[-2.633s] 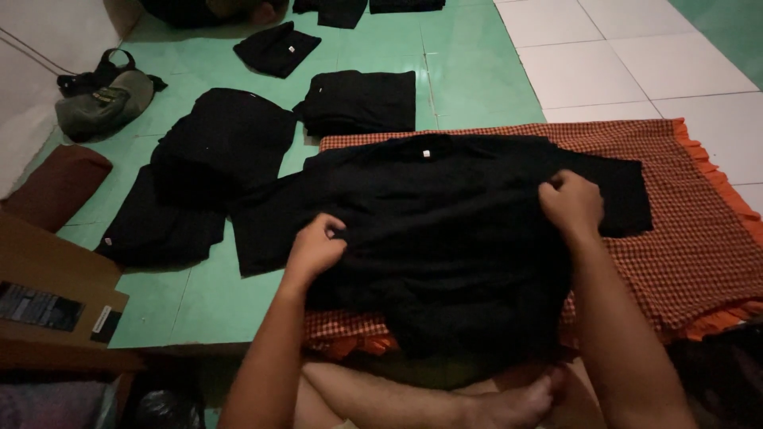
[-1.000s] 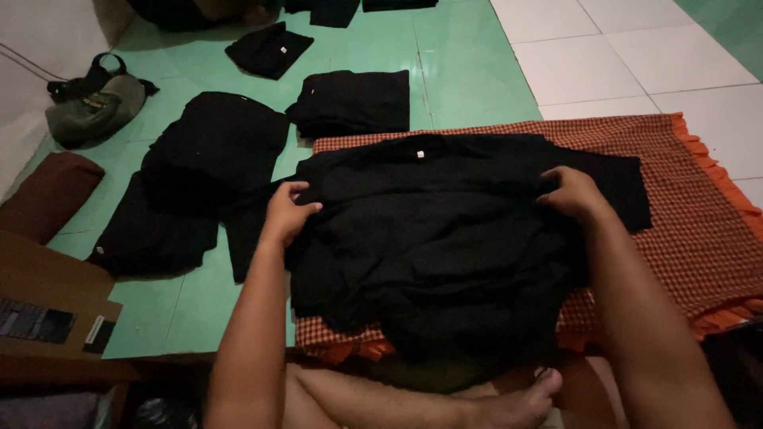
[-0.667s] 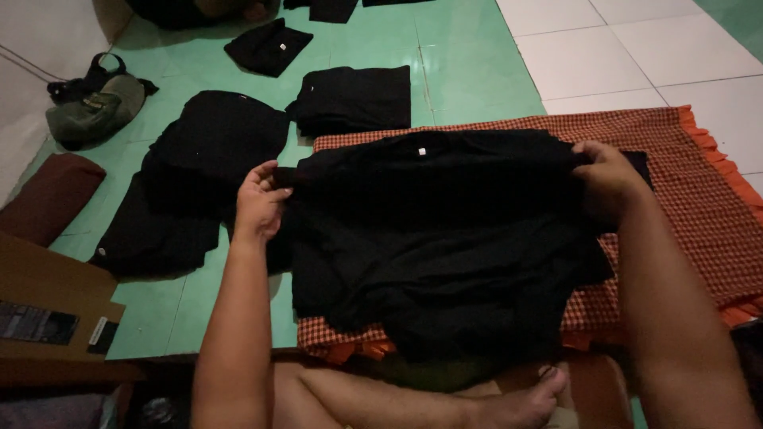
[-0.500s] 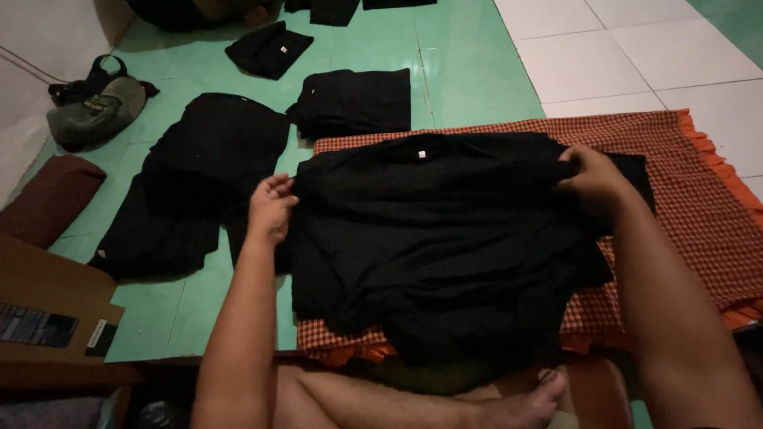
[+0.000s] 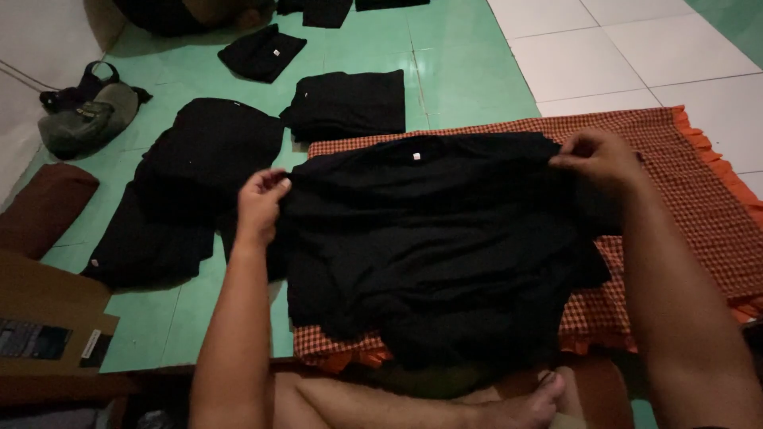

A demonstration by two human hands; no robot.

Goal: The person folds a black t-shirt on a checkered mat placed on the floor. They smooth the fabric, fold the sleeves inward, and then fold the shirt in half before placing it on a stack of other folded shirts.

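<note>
Green tiled floor (image 5: 461,71); white tiles (image 5: 636,48) far right. Folded black garments (image 5: 347,103) stacked up left, smaller one (image 5: 261,52) beyond. Grey-green bag (image 5: 83,115) by wall; cardboard box (image 5: 44,318) near left

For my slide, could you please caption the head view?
Both hands, left hand and right hand, pinch a black shirt spread on an orange checked cloth.

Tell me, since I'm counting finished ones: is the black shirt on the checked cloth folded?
Spread: black shirt lies flat, both hands pinching its shoulders.
</note>
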